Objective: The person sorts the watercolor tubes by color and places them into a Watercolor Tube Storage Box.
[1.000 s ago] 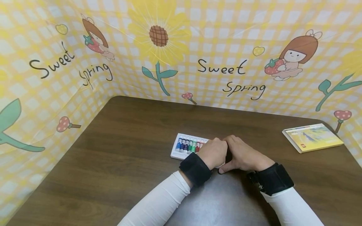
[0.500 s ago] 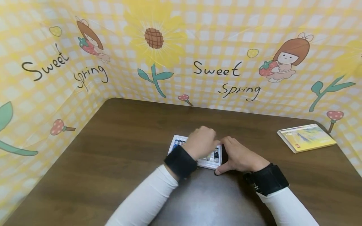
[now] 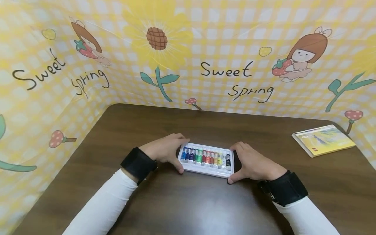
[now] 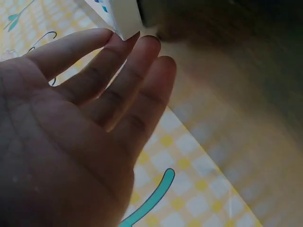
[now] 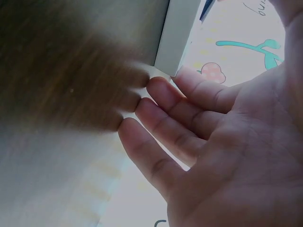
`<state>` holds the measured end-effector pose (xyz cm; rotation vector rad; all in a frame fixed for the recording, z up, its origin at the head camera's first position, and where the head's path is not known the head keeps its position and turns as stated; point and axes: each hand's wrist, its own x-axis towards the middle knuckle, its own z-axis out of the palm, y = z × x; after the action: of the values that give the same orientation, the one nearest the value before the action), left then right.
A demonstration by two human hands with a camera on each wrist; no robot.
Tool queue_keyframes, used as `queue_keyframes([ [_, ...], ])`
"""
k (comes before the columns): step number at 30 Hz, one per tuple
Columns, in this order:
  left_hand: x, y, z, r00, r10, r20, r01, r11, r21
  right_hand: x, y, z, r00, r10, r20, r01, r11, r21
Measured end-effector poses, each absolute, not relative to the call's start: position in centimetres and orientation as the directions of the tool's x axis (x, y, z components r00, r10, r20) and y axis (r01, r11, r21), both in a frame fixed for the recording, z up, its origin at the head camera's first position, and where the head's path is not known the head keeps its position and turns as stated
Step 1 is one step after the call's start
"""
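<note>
A white plastic tray with a row of small paint tubes lies on the brown table. The tubes run from blue through green, red and yellow to white and black. My left hand grips its left end, thumb at the near corner and index finger at the far one. Across from it, my right hand holds the right end the same way. The left wrist view has fingertips right at a corner of the tray. Similarly, the right wrist view catches the tray's corner against the fingertips.
A flat yellow box with a picture on it lies at the table's right rear. Yellow checked cloth with printed flowers and figures stands behind and to the left of the wooden table.
My left hand has moved left from over the tray's right part, across the tubes, to its left end, uncovering the whole row. My right hand has kept its place at the right end.
</note>
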<state>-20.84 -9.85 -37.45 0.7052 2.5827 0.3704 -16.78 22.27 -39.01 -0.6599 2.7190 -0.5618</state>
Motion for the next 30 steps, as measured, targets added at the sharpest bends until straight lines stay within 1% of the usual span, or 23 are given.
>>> queue_keyframes([
  [4, -20.7, -10.5, -37.7, -0.780, 0.519, -0.351, 0.387, 0.840, 0.381, -16.7, 22.2, -39.0, -0.852, -0.491, -0.181, -0.380, 0.819, -0.430],
  [8, -20.6, -10.7, -37.7, -0.786, 0.517, -0.340, 0.383, 0.838, 0.389, -16.7, 22.5, -38.9, -0.856, -0.485, -0.181, -0.376, 0.823, -0.425],
  [11, -20.8, -10.7, -37.9, -0.788, 0.526, -0.319, 0.398, 0.831, 0.387, -16.9, 22.6, -38.9, -0.855, -0.488, -0.177, -0.380, 0.821, -0.427],
  [18, -21.2, -10.9, -38.0, -0.773, 0.560, -0.298, 0.441, 0.812, 0.382, -17.1, 22.6, -39.1, -0.849, -0.502, -0.164, -0.391, 0.807, -0.442],
  [30, -21.5, -10.9, -38.2, -0.763, 0.581, -0.284, 0.463, 0.798, 0.386, -17.3, 23.2, -39.4, -0.853, -0.494, -0.167, -0.381, 0.808, -0.450],
])
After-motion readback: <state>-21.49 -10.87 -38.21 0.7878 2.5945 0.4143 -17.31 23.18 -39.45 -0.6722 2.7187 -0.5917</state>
